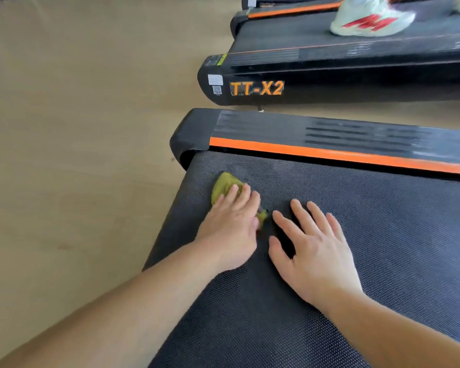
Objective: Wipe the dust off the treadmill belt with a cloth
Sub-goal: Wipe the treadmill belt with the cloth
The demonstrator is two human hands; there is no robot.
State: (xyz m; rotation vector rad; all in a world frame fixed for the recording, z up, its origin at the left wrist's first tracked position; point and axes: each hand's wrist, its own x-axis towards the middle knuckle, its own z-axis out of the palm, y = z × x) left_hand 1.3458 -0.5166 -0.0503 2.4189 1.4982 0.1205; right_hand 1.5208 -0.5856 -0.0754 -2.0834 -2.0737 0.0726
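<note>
The treadmill belt (383, 235) is big, black and bumpy all over with tiny dots, and it fills the lower right of the view. Beside it on the left is a pale wooden floor (77, 128). Past the belt's far edge runs a black side rail with an orange stripe (329, 155). Another treadmill (356, 62) stands behind it, with orange letters on its side and a white shoe (369, 19) with red marks on top. The right hand (314, 251) lies flat on the belt, fingers spread wide. The left hand (231, 229) lies just beside it, fingers close together, pressing down on the cloth (223, 185). The cloth is small, yellow-green and crumpled, near the belt's left end.
</note>
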